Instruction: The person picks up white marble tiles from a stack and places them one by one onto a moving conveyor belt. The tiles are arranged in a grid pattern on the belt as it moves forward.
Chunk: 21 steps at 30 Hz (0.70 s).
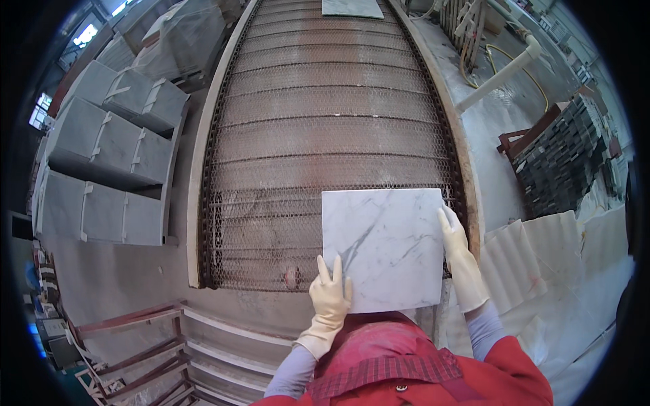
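Marble tile (384,247) (white, grey-veined) on mesh belt (325,128): left hand (331,298) grips near edge, right hand (459,257) clasps right edge.

Big grey bundles of stone slabs (112,145) stand in rows on the left, past the belt. Each bundle is a boxy block tied with pale straps (101,139). Behind them one more stack sits under clear plastic wrap (179,40). I can see no labels, signs or screens.
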{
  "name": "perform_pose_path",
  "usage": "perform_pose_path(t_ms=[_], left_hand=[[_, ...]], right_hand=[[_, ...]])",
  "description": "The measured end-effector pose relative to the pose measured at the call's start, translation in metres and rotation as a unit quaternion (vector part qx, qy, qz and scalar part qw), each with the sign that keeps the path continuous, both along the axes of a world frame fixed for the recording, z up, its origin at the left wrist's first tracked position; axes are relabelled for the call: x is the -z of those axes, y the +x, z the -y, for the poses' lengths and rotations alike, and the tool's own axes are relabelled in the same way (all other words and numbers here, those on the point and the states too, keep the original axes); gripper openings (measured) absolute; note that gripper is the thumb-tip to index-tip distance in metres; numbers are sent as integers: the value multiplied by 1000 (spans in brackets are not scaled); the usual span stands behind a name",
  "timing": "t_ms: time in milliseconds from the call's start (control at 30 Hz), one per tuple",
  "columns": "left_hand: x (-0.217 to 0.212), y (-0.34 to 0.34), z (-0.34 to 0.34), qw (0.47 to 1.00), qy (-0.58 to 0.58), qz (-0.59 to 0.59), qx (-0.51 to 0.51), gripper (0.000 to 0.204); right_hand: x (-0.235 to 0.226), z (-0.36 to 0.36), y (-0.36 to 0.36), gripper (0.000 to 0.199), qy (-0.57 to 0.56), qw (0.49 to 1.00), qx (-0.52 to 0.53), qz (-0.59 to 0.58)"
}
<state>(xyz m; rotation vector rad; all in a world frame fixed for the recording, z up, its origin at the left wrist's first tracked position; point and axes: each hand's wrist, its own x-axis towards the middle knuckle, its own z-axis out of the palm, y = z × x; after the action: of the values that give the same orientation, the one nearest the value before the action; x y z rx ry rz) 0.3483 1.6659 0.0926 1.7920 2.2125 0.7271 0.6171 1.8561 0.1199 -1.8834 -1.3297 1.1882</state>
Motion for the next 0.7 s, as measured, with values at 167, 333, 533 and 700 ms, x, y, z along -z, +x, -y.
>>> perform_pose_path(t_ms=[167, 333, 533, 700], left_hand=[[-9, 3, -2, 999, 22, -30, 1, 52], [-14, 37, 4, 995, 46, -60, -72, 50], [-27, 95, 13, 988, 2, 27, -151, 56], [-9, 91, 16, 956, 145, 177, -185, 53]], right_hand=[[2, 66, 31, 52, 46, 993, -87, -64], [19, 126, 43, 54, 35, 996, -66, -54], [17, 104, 60, 48, 7, 995, 3, -102], [47, 73, 98, 46, -150, 985, 30, -82]])
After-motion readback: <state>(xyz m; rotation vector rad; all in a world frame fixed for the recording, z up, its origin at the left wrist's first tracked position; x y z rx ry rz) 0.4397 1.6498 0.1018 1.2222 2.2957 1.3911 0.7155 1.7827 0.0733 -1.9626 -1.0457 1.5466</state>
